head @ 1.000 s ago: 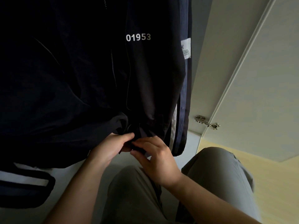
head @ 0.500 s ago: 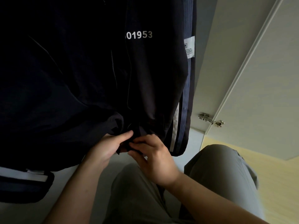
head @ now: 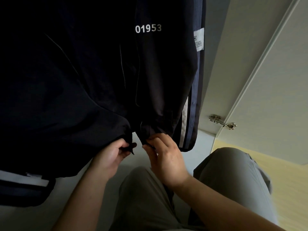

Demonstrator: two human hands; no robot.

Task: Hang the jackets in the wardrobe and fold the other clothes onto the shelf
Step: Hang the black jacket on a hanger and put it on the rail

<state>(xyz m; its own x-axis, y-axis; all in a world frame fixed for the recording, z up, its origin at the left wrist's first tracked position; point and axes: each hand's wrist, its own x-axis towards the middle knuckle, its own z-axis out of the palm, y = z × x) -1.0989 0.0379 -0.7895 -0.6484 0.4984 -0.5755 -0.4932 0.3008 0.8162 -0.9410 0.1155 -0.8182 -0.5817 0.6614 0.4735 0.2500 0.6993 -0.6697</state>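
One jacket looks hung already: the dark jacket (head: 100, 72), with 01953 printed in white on its front, drops down inside the wardrobe (head: 216, 64) and fills the upper left of the head view. Its hem ends just above the pale wardrobe floor (head: 205, 135). The rail and hanger are out of frame, so I cannot confirm the hook. A striped garment (head: 194, 105) hangs just behind it, toward the wardrobe's right wall, near the hinge (head: 221, 120) of the open door (head: 275, 97). By my reading the hanging half of the job is well under way. The folding cannot be judged, as no shelf or folded clothes show here.

Now the hands, both down at the hem. The left hand (head: 110, 157) has its fingers (head: 123, 145) curled in, pinching the bottom corner of the jacket's left front edge. The right hand (head: 166, 157) has its fingers (head: 155, 139) bent, nipping the bottom corner of the right front edge. The two corners sit near each other but apart, with a slim gap between. It looks like tidying or closing the front.
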